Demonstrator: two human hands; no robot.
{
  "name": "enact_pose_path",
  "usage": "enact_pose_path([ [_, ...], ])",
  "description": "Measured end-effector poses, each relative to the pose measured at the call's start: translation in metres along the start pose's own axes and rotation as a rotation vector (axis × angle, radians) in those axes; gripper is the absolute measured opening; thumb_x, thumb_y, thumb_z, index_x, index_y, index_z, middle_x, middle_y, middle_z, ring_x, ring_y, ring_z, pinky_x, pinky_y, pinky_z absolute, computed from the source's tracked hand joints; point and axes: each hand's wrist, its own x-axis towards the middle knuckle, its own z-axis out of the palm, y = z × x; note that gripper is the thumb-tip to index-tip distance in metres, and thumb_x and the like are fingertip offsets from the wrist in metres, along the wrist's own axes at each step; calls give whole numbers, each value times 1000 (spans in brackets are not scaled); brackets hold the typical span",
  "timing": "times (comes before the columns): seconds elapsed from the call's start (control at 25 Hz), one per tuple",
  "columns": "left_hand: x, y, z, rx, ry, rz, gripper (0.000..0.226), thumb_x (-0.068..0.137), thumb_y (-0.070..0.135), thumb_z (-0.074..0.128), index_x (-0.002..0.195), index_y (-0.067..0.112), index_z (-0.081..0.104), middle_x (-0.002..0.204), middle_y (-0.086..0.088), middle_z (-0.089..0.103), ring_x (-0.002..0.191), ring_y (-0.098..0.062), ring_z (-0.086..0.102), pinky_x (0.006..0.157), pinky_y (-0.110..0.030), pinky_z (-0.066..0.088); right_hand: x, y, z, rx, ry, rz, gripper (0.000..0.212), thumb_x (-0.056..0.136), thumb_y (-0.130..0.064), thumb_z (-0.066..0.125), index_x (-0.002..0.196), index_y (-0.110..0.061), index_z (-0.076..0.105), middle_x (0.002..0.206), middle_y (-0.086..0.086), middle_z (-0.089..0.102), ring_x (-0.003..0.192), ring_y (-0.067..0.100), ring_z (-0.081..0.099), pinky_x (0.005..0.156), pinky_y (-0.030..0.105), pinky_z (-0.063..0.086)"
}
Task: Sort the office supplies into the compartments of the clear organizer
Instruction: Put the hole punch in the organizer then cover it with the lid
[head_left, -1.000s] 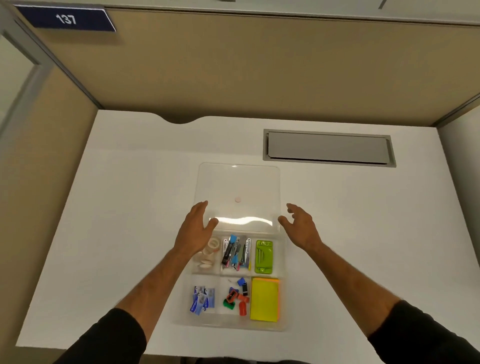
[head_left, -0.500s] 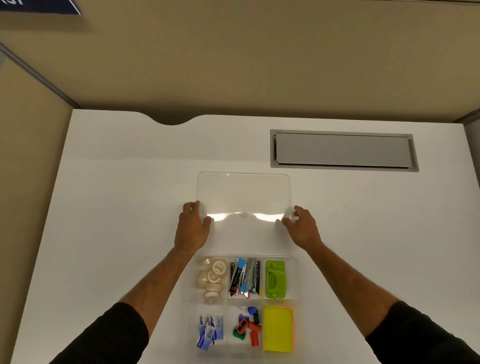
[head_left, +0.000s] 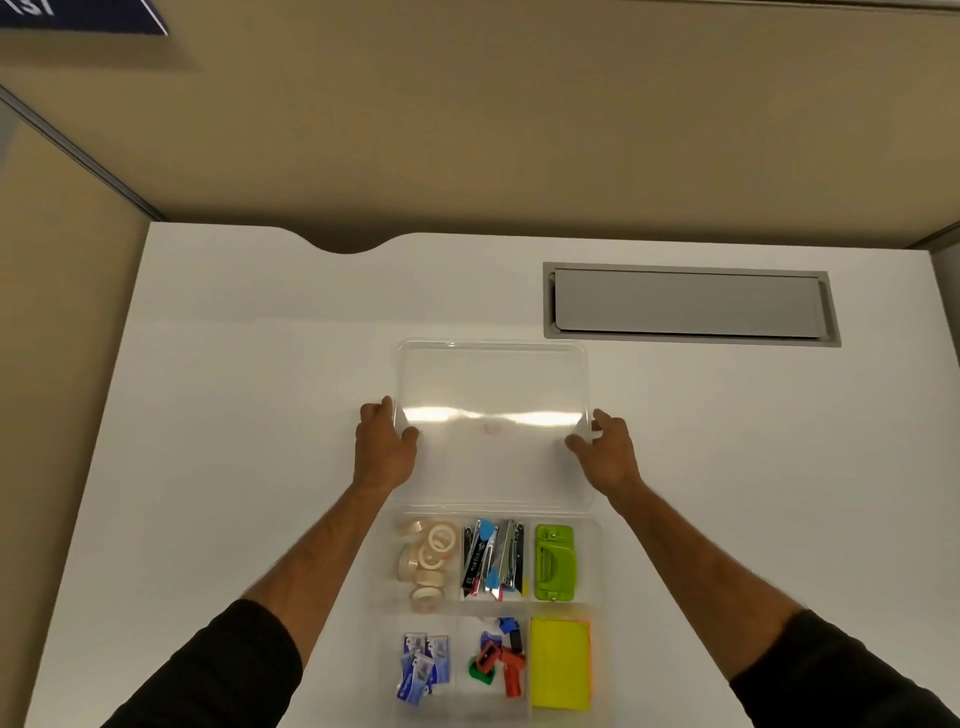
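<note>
The clear organizer (head_left: 597, 608) sits at the desk's near edge, with sorted supplies in six compartments: tape rolls (head_left: 427, 562), staplers (head_left: 493, 560), a green hole punch (head_left: 555, 563), blue staple boxes (head_left: 423, 666), small coloured sharpeners (head_left: 498, 659) and yellow sticky notes (head_left: 560, 662). Just beyond it is the clear lid (head_left: 492, 384). My left hand (head_left: 385, 451) grips the lid's left edge and my right hand (head_left: 607, 451) grips its right edge. Whether the lid is hinged to the organizer I cannot tell.
A white desk (head_left: 234, 415) is bounded by beige partition walls at the back and left. A grey cable hatch (head_left: 688, 304) is set into the desk at the back right. A curved notch (head_left: 350, 244) cuts the desk's far edge.
Both hands moved from hovering over the organizer's far end to the lid's side edges and closed on them. The camera tilted, so the organizer sits lower in view.
</note>
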Motion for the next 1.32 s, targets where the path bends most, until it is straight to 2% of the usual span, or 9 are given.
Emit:
enact_pose_path([
  [0.08, -2, 3, -9, -72, 62, 33, 51, 94, 16, 61, 141, 5, 44, 127, -9, 47, 108, -26, 57, 96, -33, 45, -5, -8, -10, 42, 49, -19, 59, 88, -25, 68, 139, -10, 44, 127, 5, 48, 103, 22, 56, 88, 35, 49],
  [0.28, -18, 10, -37, -239, 284, 128, 20, 94, 8, 58, 111, 15, 66, 106, -2, 67, 88, -23, 66, 84, -37, 55, -31, -26, -34, 192, 184, -103, 51, 89, -19, 67, 136, -10, 49, 122, 5, 55, 93, 20, 58, 85, 33, 49],
  [0.48, -58, 18, -61, -308, 334, 266, 18, 92, 10, 56, 94, 27, 60, 92, 10, 66, 72, -8, 63, 67, -26, 50, -80, -29, -46, 333, 301, -239, 35, 93, -12, 61, 128, -11, 57, 121, 6, 56, 96, 15, 57, 81, 24, 44],
  [0.6, -88, 15, -73, -304, 370, 380, 20, 92, 11, 53, 91, 32, 56, 94, 15, 62, 78, -5, 61, 67, -21, 49, -110, -25, -49, 440, 318, -256, 32, 97, -12, 54, 129, -12, 58, 121, 0, 58, 100, 19, 60, 84, 36, 55],
  [0.76, -132, -2, -85, -257, 368, 510, 21, 94, 10, 54, 95, 30, 61, 99, 19, 60, 83, -5, 61, 68, -15, 48, -146, -14, -52, 703, 270, -189, 26, 98, -13, 51, 120, -9, 65, 115, 6, 66, 97, 23, 67, 77, 37, 60],
  [0.96, -185, -26, -94, -293, 367, 640, 21, 91, 1, 62, 91, 22, 65, 94, 12, 59, 86, -7, 62, 67, -13, 49, -186, 2, -68, 1107, 114, 6, 17, 89, -20, 67, 98, -6, 70, 96, 12, 73, 86, 27, 73, 79, 34, 60],
  [1.12, -230, -42, -86, -366, 381, 680, 19, 90, -3, 64, 92, 15, 69, 96, 7, 58, 89, -10, 62, 68, -16, 51, -212, 33, -76, 1057, -22, 20, 27, 82, -3, 71, 107, 6, 67, 108, 19, 68, 93, 26, 68, 78, 28, 57],
  [1.24, -259, -52, -73, -531, 377, 598, 24, 86, -7, 67, 96, 14, 72, 106, 1, 63, 94, -11, 65, 75, -16, 52, -231, 57, -79, 975, -133, 15, 38, 77, 0, 72, 109, 17, 59, 109, 25, 66, 101, 26, 66, 92, 29, 49],
  [1.32, -272, -57, -64, -668, 302, 503, 27, 87, -8, 65, 104, 12, 71, 112, -5, 68, 98, -17, 68, 82, -18, 54, -241, 72, -79, 950, -143, 18, 46, 74, 2, 76, 114, 14, 58, 105, 20, 70, 100, 23, 68, 88, 28, 49],
])
